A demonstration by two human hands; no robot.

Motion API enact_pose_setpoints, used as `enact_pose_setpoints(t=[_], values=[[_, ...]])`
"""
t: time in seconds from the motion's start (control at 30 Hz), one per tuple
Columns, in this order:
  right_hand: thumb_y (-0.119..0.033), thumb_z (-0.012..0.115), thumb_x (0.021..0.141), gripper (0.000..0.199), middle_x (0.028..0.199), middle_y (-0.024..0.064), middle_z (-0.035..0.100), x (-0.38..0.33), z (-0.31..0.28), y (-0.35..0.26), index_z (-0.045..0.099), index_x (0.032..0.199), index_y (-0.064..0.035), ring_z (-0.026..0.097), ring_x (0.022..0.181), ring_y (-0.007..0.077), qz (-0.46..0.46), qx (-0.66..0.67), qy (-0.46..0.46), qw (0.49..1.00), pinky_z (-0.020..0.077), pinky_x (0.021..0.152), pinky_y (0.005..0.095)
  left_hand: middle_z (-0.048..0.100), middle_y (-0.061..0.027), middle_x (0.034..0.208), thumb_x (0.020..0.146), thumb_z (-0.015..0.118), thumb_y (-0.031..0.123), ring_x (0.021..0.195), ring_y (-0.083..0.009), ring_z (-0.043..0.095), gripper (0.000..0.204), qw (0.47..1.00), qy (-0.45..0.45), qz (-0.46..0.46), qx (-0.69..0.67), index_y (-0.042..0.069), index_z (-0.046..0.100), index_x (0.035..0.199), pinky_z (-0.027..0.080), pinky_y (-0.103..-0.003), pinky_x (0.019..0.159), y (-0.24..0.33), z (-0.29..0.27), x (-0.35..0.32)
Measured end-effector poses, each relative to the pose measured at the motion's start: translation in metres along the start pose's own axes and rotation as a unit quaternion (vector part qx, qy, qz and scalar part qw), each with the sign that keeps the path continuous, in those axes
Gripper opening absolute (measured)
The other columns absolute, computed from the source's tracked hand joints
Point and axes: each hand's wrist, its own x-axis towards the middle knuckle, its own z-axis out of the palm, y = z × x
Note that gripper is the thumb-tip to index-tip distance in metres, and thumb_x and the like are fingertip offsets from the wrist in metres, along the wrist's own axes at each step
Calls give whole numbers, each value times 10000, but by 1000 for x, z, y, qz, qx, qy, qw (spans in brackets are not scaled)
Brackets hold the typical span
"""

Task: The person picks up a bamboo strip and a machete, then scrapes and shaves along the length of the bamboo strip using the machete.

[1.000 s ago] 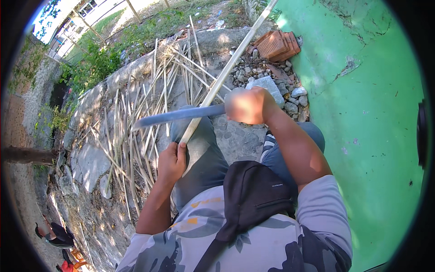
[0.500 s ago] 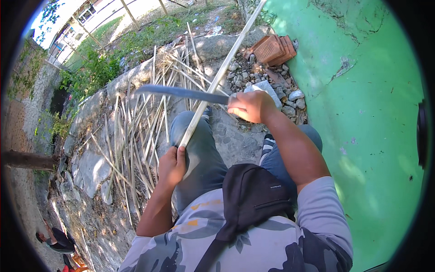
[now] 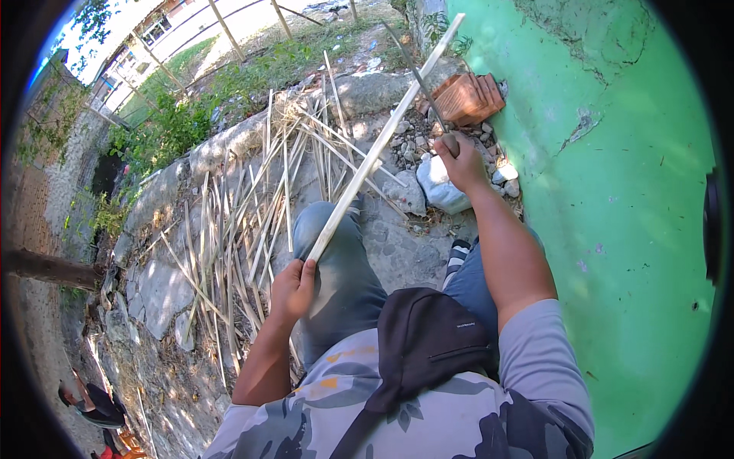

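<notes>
My left hand (image 3: 293,287) grips the near end of a long pale bamboo pole (image 3: 380,147) that slants up and away toward the green wall. My right hand (image 3: 462,162) is closed around the handle of a long dark knife (image 3: 417,74), whose blade points up and away and crosses the pole near its far end. My left knee in grey trousers (image 3: 336,260) lies under the pole. A black bag (image 3: 428,344) hangs on my chest.
Several split bamboo strips (image 3: 245,206) litter the stone ground to the left. A stack of red bricks (image 3: 470,96) and grey stones (image 3: 440,187) sit by the green wall (image 3: 627,191). A person crouches at lower left (image 3: 92,402).
My right hand swung the knife from lying across the pole, blade pointing left, up to a raised position with the blade pointing away. The left hand kept its hold on the pole.
</notes>
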Motion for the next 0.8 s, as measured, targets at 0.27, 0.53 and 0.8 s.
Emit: enact_pose_setpoints(t=[0.27, 0.53, 0.8], values=[[-357, 765, 854, 288, 715, 142, 666, -37, 0, -71, 630, 854, -103, 686, 747, 403, -208, -125, -156, 958, 518, 667, 506, 610, -196, 661, 1058, 539, 400, 607, -330, 610, 474, 999, 37, 19, -32, -7, 603, 823, 475, -434, 615, 12, 4, -2], [-265, 704, 837, 245, 919, 184, 730, -19, 0, -44, 682, 1023, -107, 707, 933, 388, -99, -139, -214, 962, 539, 837, 483, 643, -252, 725, 1056, 520, 424, 684, -443, 644, 497, 999, 31, 16, -8, -10, 622, 835, 486, -469, 635, 0, 4, -1], [-276, 685, 836, 300, 959, 226, 729, -22, -7, -54, 704, 1050, -65, 699, 936, 422, -17, -97, -175, 980, 542, 844, 513, 624, -249, 705, 1044, 519, 497, 664, -427, 626, 557, 999, 36, -14, 4, -10, 612, 833, 476, -478, 637, -3, 6, -1]])
